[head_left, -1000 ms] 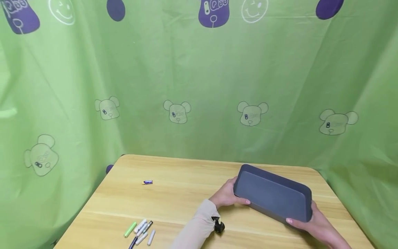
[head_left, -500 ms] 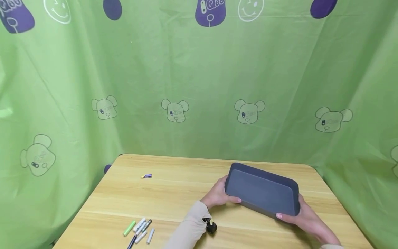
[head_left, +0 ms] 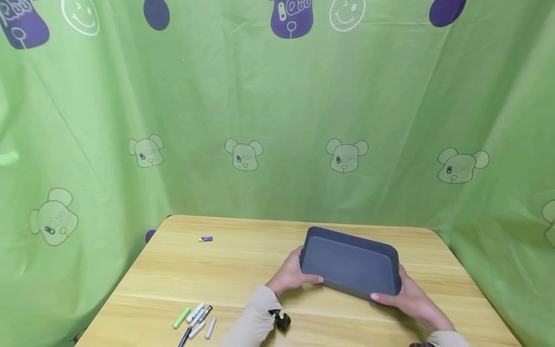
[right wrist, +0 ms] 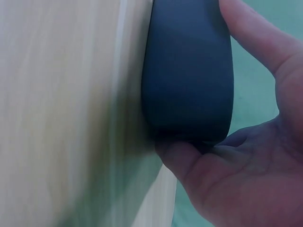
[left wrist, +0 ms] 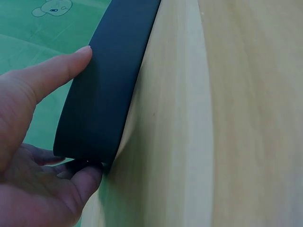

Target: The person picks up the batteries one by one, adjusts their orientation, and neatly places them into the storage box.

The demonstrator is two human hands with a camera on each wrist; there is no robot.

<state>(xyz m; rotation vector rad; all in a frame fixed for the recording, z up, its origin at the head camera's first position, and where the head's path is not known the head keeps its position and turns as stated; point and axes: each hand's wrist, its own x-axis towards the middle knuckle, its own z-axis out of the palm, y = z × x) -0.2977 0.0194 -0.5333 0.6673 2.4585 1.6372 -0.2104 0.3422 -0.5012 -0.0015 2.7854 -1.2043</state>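
Note:
A dark grey rectangular tray with raised walls is held between both hands over the right half of the table, turned at a slant. My left hand grips its left end, thumb along the front wall. The right hand grips the opposite end, thumb at the near right corner. In the left wrist view, fingers curl under the tray's end wall. Fingertips also reach beneath the tray in the right wrist view. Nothing lies inside the tray.
Several pens or markers lie at the front left, among them a green marker, a white one and a dark pen. A small blue and yellow battery-like piece lies farther back on the wooden table. A green curtain surrounds the table.
Both hands have carried the tray to the left across the table, keeping their grip on its ends. The small blue and yellow piece has shifted toward the table's far edge.

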